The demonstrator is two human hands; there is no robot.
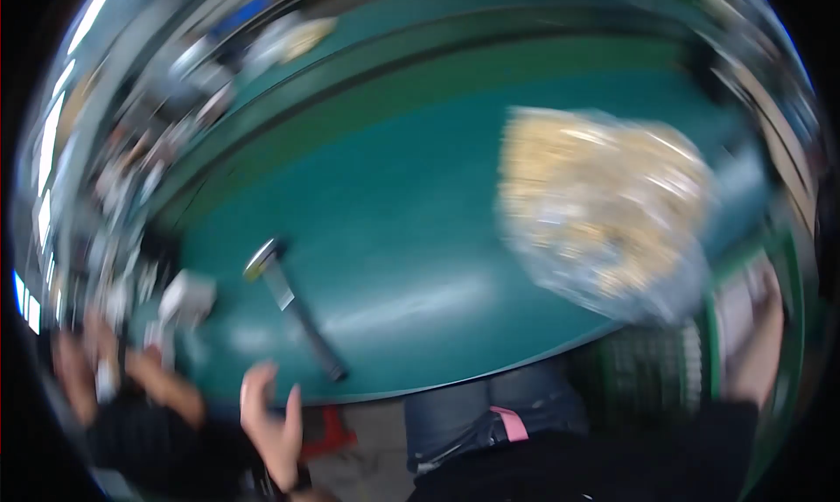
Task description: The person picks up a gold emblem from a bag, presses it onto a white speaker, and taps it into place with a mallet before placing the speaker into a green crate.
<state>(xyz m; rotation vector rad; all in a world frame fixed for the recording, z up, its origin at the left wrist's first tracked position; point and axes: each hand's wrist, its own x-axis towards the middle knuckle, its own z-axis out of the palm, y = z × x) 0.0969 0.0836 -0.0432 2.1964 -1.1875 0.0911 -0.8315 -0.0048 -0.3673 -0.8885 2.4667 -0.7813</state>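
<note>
My left hand (273,423) is raised at the front edge of the green table, thumb and fingers apart and holding nothing. Just beyond it lies a hammer (302,318) with a dark handle, its head pointing away to the left. Far to the right, my right hand (763,314) reaches over a green crate (792,327) beside the table; motion smears its fingers. A large clear plastic bag (604,213) full of pale yellow pieces rests on the table's right part. Its contents are too blurred to name.
A small white object (187,297) sits at the left end of the green table (394,213). A co-worker's hands and forearms (162,384) show at the lower left. Another bag with yellowish contents (306,38) lies beyond the table's far rim. Something red (328,432) stands below.
</note>
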